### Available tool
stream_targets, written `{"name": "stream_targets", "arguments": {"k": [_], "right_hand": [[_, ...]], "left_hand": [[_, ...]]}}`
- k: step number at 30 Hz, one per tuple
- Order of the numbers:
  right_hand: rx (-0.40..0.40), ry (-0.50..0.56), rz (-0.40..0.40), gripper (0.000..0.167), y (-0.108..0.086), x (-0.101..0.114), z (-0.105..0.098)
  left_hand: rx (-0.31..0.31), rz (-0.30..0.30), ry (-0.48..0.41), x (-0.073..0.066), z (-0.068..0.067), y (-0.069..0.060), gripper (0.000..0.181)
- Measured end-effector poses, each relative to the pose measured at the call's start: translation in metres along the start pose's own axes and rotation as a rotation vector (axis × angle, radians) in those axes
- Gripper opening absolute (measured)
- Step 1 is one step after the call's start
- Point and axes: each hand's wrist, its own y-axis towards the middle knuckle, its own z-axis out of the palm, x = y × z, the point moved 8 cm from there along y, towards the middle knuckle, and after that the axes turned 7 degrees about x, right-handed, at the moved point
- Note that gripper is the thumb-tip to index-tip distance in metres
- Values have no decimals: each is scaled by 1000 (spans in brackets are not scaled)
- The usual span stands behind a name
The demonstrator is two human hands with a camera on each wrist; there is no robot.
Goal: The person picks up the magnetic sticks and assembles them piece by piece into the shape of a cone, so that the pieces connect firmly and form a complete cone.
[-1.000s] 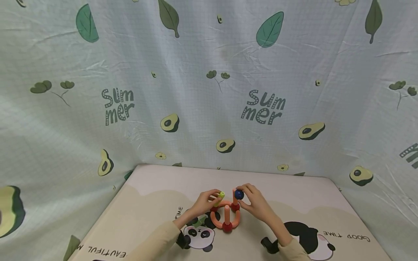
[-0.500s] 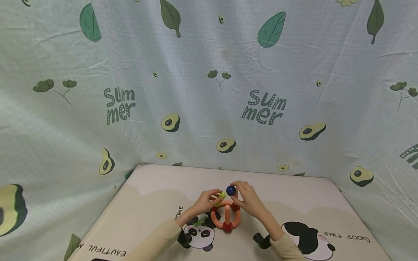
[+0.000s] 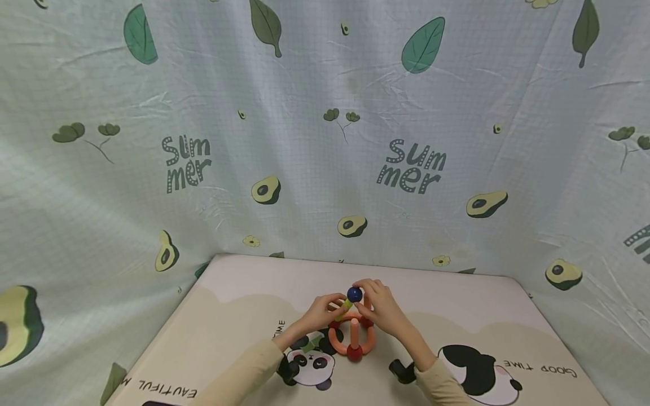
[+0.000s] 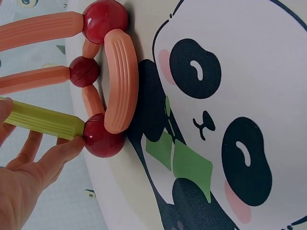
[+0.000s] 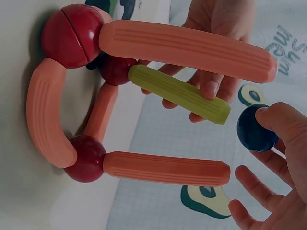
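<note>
On the table lies a ring of curved orange rods joined by red balls. Two orange rods stand up from two of the balls. A straight yellow-green rod rises from another red ball. My left hand holds this rod between thumb and fingers. With thumb and fingertips my right hand pinches a dark blue ball. In the right wrist view a small gap separates the blue ball from the rod's free end. The left wrist view leaves the blue ball out.
The pale table mat carries printed pandas and lettering. A dark object is cut off at the front left edge. Behind the table hangs a printed curtain with leaves and avocados.
My right hand has carried the blue ball leftward and slightly up, from beside an upright orange rod to the top of the yellow-green rod. My left hand has hardly moved.
</note>
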Motion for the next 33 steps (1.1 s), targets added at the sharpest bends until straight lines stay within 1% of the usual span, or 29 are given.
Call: {"name": "stream_targets", "arguments": {"k": [4, 7, 12, 21, 25, 29, 33], "right_hand": [[4, -1, -6, 39, -1, 0, 3], [16, -4, 8, 39, -2, -2, 5], [28, 21, 32, 39, -2, -5, 7], [23, 41, 29, 39, -2, -7, 8], [3, 57, 11, 38, -3, -6, 6], [-35, 91, -20, 38, -5, -7, 5], [-84, 129, -47, 34, -7, -9, 4]], "left_hand": [[-2, 12, 2, -2, 0, 0, 25], [-3, 23, 7, -3, 0, 0, 23], [-11, 29, 18, -4, -1, 0, 22], [-4, 8, 11, -3, -1, 0, 22], [-4, 8, 3, -2, -1, 0, 23], [-9, 11, 10, -3, -1, 0, 23], [-12, 15, 23, -3, -1, 1, 23]]}}
